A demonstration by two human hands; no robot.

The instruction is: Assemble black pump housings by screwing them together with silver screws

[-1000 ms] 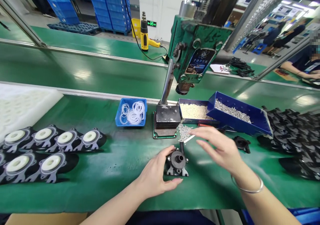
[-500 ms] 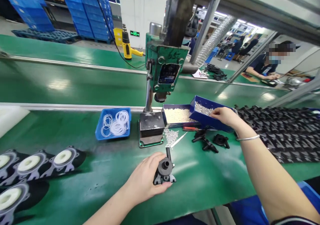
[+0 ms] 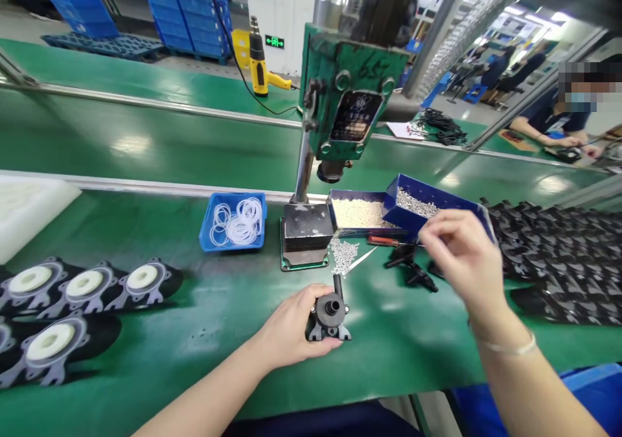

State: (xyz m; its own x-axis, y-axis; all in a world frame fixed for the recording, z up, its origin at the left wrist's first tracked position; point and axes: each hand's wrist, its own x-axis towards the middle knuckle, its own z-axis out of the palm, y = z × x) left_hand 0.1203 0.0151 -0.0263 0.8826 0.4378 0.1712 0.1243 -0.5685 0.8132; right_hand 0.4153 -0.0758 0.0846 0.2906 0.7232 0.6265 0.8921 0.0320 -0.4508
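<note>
My left hand (image 3: 291, 327) grips a black plastic pump housing (image 3: 331, 311) on the green bench, its round face and central nozzle turned up, a pipe stub pointing away from me. My right hand (image 3: 461, 256) is in the air in front of a blue bin of small metal screws (image 3: 415, 202), thumb and fingers pinched together; anything between the fingertips is too small to make out. Under and beside it lie several black plastic parts (image 3: 413, 274), partly covered by the hand. Small metal rings (image 3: 344, 254), white tweezers (image 3: 359, 260) and a red-handled screwdriver (image 3: 383, 241) lie beyond the housing.
A green bench press (image 3: 350, 94) stands above a black block (image 3: 308, 220). Around it are a blue tray of white rings (image 3: 233, 220) and a bin of cream pieces (image 3: 362, 213). Assemblies (image 3: 140, 278) sit at left, black parts (image 3: 558, 249) at right. A person (image 3: 558, 120) sits across.
My right hand has come out of the screw bin and moved toward me, fingers pinched. My left hand still holds the housing. The camera view has shifted.
</note>
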